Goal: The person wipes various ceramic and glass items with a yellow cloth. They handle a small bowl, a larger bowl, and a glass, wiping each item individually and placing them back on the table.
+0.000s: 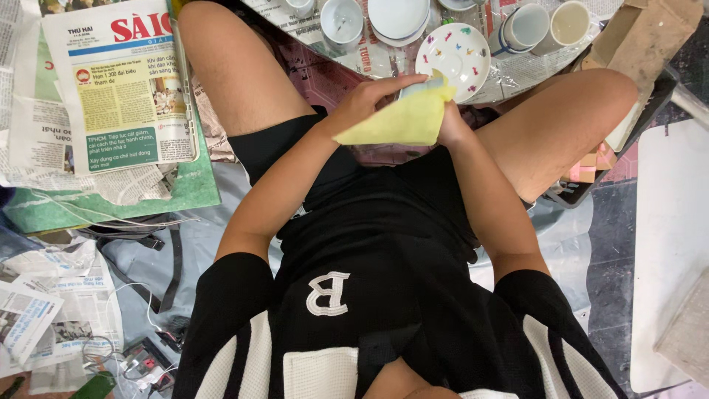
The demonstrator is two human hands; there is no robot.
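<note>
Nearest the camera, grey sheeting (pixel 214 244) covers the floor under the seated person, strewn with loose cables (pixel 140 325) and crumpled newspaper (pixel 44 310). Between the knees, the left hand (pixel 369 100) pinches the top of a yellow cloth (pixel 399 122), fingers curled closed on it, while the right hand (pixel 452 125) is wrapped inside the cloth, gripping a small item I cannot identify. Just beyond, a white saucer with coloured specks (pixel 461 52) lies on newspaper-covered floor, with white cups (pixel 550 26) and stacked white dishes (pixel 399 18) farther off, a folded newspaper (pixel 122 89) to the left and a cardboard box (pixel 642 37) to the right.
</note>
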